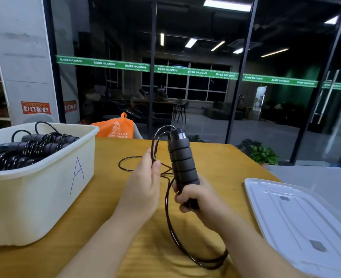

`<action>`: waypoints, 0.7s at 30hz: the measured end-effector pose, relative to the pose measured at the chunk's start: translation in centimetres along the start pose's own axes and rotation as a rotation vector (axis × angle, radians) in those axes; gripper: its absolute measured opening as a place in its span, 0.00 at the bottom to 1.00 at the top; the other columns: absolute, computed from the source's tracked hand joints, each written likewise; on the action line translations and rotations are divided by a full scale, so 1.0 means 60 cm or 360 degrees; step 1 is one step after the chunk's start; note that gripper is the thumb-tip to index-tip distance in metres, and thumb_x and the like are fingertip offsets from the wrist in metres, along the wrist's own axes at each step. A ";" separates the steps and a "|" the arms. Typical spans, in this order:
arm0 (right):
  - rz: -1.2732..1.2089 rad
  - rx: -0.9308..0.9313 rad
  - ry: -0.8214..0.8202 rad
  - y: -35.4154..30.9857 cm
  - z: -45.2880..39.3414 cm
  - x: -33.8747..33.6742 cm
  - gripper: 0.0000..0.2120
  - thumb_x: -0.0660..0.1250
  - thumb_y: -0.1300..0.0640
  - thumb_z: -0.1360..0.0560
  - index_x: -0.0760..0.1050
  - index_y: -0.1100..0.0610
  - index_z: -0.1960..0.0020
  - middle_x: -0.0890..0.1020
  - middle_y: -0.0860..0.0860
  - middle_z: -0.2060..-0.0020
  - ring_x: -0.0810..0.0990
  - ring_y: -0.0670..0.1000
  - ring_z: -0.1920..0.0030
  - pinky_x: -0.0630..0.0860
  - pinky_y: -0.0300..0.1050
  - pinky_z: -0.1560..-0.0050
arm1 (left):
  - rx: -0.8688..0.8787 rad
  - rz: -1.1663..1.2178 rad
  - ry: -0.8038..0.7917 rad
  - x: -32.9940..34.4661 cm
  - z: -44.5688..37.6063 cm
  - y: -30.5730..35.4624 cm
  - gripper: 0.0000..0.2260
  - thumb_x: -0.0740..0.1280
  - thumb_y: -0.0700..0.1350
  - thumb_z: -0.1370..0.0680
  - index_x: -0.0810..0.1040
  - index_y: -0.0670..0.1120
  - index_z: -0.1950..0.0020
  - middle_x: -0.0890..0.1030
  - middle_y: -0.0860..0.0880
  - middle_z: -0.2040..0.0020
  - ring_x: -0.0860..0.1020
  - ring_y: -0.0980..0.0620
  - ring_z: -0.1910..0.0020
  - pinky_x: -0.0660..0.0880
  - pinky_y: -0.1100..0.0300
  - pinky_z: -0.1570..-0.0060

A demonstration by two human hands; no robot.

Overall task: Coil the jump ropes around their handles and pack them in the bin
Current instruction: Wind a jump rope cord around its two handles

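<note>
My right hand [193,197] grips the lower ends of two grey foam jump-rope handles [182,159], held together and upright above the table. Their thin dark rope [168,215] arcs out of the handle tops, passes through my left hand [143,181], which pinches the strands just left of the handles, then hangs in long loops onto the table. The cream plastic bin [45,183], marked with a blue "A", stands at the left and holds several coiled jump ropes [31,147].
The yellow wooden table [225,161] carries the bin's white lid [298,219] at the right. An orange bag [115,127] sits behind the table's far edge. Potted plants [262,153] and a glass wall lie beyond.
</note>
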State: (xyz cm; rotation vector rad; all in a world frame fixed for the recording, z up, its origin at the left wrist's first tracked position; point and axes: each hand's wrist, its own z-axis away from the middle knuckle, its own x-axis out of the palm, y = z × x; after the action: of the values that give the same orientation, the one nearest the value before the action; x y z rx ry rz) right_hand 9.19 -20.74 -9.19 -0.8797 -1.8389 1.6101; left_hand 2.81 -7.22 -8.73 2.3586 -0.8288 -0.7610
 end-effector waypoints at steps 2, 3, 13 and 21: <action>-0.0327 0.0003 0.0005 -0.003 0.000 0.006 0.19 0.66 0.65 0.41 0.69 0.61 0.51 0.74 0.52 0.65 0.71 0.49 0.69 0.66 0.41 0.72 | 0.0024 -0.0048 -0.0103 0.014 0.010 0.006 0.24 0.48 0.53 0.20 0.50 0.54 0.23 0.74 0.52 0.62 0.74 0.62 0.59 0.66 0.72 0.63; -0.0458 0.0001 0.0019 -0.006 0.001 0.006 0.19 0.67 0.65 0.39 0.69 0.61 0.49 0.74 0.53 0.65 0.72 0.49 0.70 0.66 0.40 0.72 | 0.0060 -0.0075 -0.0156 0.020 0.012 0.005 0.23 0.49 0.51 0.19 0.46 0.56 0.25 0.73 0.55 0.61 0.73 0.64 0.59 0.67 0.72 0.62; -0.0325 0.0011 0.0097 -0.008 0.003 0.001 0.20 0.69 0.51 0.31 0.73 0.60 0.43 0.76 0.54 0.58 0.75 0.48 0.62 0.71 0.37 0.67 | -0.0218 0.0394 -0.0167 0.023 0.013 0.037 0.09 0.66 0.54 0.24 0.71 0.64 0.46 0.81 0.61 0.65 0.78 0.66 0.63 0.70 0.72 0.66; -0.0487 -0.0096 0.0160 -0.022 0.003 -0.011 0.21 0.70 0.54 0.31 0.73 0.61 0.41 0.76 0.52 0.61 0.74 0.47 0.66 0.68 0.40 0.71 | 0.0123 -0.0451 -0.0400 0.030 0.022 0.028 0.34 0.57 0.41 0.20 0.41 0.63 0.25 0.61 0.61 0.52 0.72 0.62 0.59 0.71 0.64 0.61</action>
State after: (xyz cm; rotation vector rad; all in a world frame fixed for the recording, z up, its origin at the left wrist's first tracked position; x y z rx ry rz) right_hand 9.32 -21.43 -7.89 -0.6538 -1.8558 1.3055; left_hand 2.49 -9.96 -9.20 2.5152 -0.6373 -1.1803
